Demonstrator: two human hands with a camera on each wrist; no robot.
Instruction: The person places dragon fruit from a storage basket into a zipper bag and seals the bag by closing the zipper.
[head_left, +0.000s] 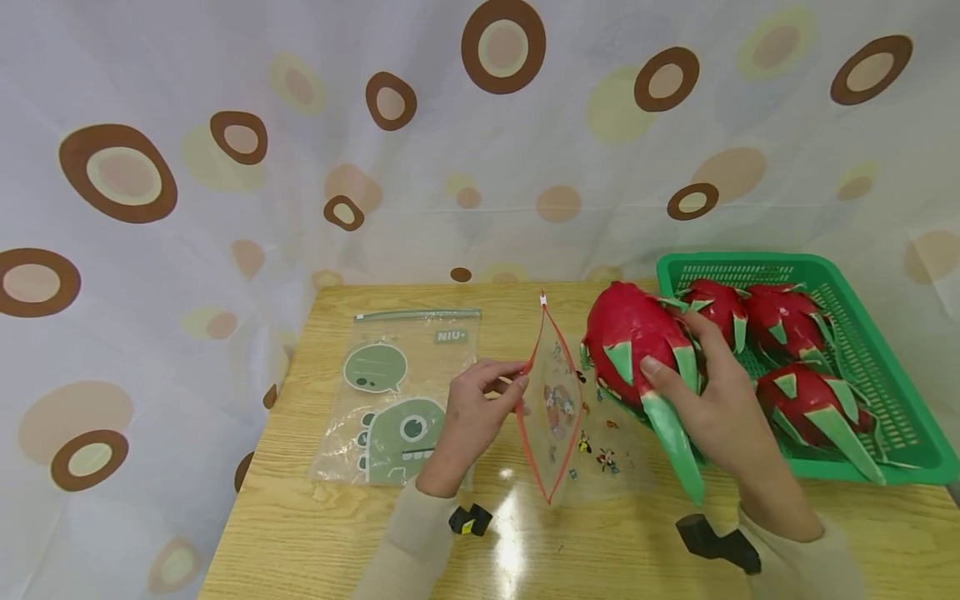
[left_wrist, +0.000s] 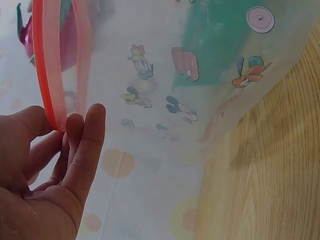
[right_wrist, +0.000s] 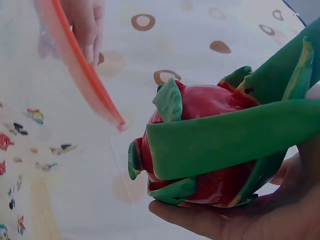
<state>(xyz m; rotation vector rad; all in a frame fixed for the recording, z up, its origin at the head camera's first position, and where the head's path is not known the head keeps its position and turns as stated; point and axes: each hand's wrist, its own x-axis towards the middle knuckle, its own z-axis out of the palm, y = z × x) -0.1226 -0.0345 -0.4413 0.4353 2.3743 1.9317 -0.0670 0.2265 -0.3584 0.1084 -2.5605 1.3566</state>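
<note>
My left hand pinches the left rim of a clear zip bag with an orange-red edge and small cartoon prints. The bag's mouth gapes toward me, its zip slider at the far end. In the left wrist view, thumb and fingers meet on the red strip. Just right of the mouth, my right hand grips a dragon fruit, red with long green scales, thumb on its near side. The right wrist view shows the dragon fruit apart from the bag's edge.
A green basket at the right holds several more dragon fruits. Flat on the wooden table at the left lies another clear zip bag with a green monster print. A dotted curtain hangs behind the table.
</note>
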